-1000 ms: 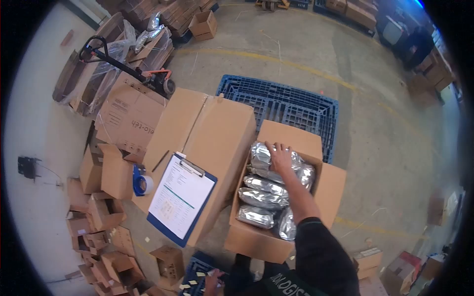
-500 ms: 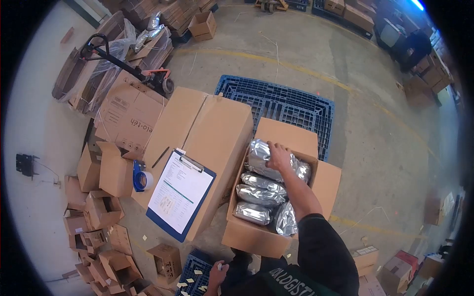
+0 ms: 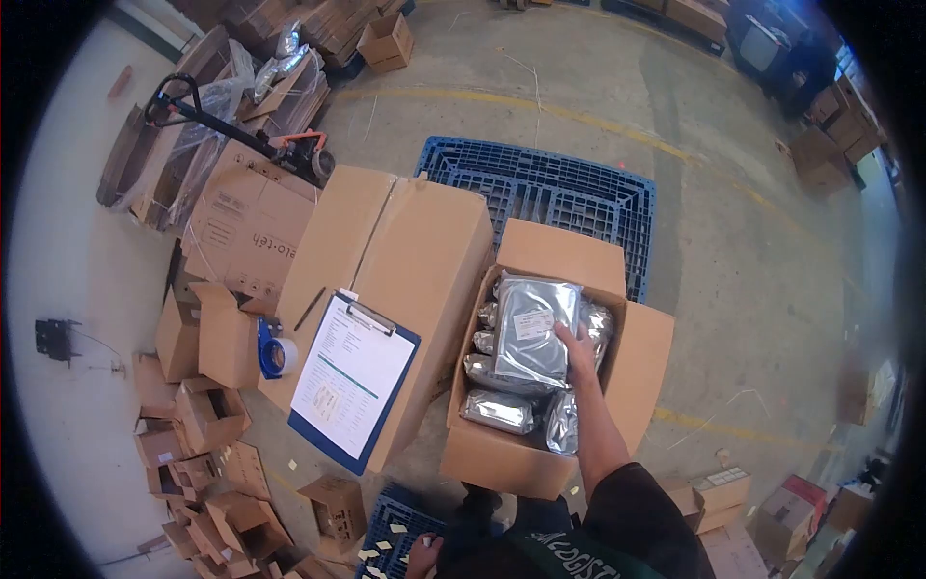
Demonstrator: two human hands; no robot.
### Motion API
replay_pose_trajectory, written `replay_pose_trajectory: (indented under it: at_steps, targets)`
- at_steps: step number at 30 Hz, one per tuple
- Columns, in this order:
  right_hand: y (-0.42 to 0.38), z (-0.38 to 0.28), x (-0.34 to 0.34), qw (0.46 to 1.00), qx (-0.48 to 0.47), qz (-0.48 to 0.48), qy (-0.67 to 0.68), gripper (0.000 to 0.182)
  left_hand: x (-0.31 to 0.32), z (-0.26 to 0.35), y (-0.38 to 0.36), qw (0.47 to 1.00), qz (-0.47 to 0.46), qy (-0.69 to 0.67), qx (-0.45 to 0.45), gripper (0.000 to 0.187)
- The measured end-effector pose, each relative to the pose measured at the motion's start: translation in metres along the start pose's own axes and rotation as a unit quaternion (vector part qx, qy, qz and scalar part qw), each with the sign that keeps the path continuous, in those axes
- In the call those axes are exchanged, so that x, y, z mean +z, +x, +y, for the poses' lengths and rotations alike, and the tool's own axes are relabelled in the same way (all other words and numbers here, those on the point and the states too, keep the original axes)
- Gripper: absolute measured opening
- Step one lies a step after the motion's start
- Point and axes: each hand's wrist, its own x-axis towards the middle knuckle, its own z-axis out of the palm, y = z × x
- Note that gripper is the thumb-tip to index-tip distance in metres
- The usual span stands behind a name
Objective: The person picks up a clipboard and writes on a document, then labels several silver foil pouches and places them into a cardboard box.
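My right hand (image 3: pixel 577 353) grips the right edge of a silver foil packet (image 3: pixel 531 359) with a white label, its broad face turned up. The packet is over an open cardboard box (image 3: pixel 509 466), covering part of what lies inside. Around it in the box are several more foil packets (image 3: pixel 498 411). Low in the view, my left hand (image 3: pixel 423 556) is closed beside my body; a small pale bit shows at its fingers, too small to name.
Left of the open box, a large closed carton (image 3: pixel 430 236) bears a clipboard (image 3: pixel 353 381), a pen (image 3: pixel 311 309) and a blue tape dispenser (image 3: pixel 277 355). A blue pallet (image 3: pixel 540 159) lies behind. Empty boxes (image 3: pixel 231 521) and a pallet jack (image 3: pixel 304 154) are at the left.
My right hand has turned a foil packet from among the others so its labelled broad face points up. My left hand stays low, shifted slightly down.
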Motion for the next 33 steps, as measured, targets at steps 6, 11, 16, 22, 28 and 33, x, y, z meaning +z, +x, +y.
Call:
replay_pose_trajectory:
  at_steps: [6,11,16,22,28,33]
  targets:
    - [0.082,0.113,0.047,0.982,-0.074,0.103,-0.143,0.056,-0.021,0.069,-0.008,0.998,0.034,-0.011,0.046,0.042]
    - [0.053,0.087,0.041,0.995,-0.079,0.042,-0.052,0.070,-0.033,0.082,-0.004,0.996,0.035,0.010,0.087,0.045]
    - [0.043,0.085,0.033,0.983,-0.011,0.064,-0.172,0.091,-0.027,0.063,0.003,0.998,-0.026,0.040,0.036,0.048]
    - [0.039,0.092,0.049,0.958,-0.016,0.136,-0.253,0.093,-0.025,0.051,0.003,0.995,-0.057,0.079,0.021,0.060]
    - [0.042,0.100,0.045,0.952,-0.021,0.147,-0.269,0.090,-0.041,0.093,-0.025,0.994,-0.046,0.093,-0.025,0.062]
    - [0.024,0.110,0.051,0.977,-0.051,0.124,-0.163,0.102,-0.041,0.079,-0.009,0.999,-0.045,-0.004,-0.003,0.056]
